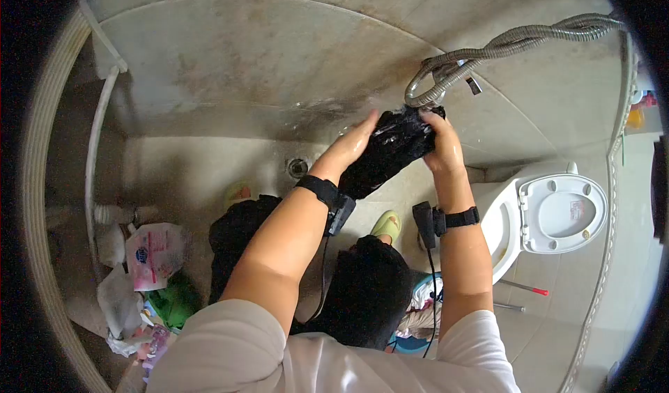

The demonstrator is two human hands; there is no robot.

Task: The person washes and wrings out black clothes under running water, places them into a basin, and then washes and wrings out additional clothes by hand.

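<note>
A wet black cloth (387, 152) is stretched between my hands, under the tap (433, 104) on the tiled wall, with water splashing on it. My left hand (352, 142) lies along the cloth's left side, its fingers partly hidden behind the fabric. At the upper right end, my right hand (442, 142) grips the cloth with the thumb on top, close below the tap. Both wrists wear black straps with small devices and cables. A twisted metal shower hose (516, 41) loops above the right hand.
A white toilet (512, 219) with raised lid stands at the right. There is a floor drain (297, 168) left of my hands. Bags, including a pink and white one (155, 253), lie at the lower left. A blue basin (404, 343) holds clothes beside my legs.
</note>
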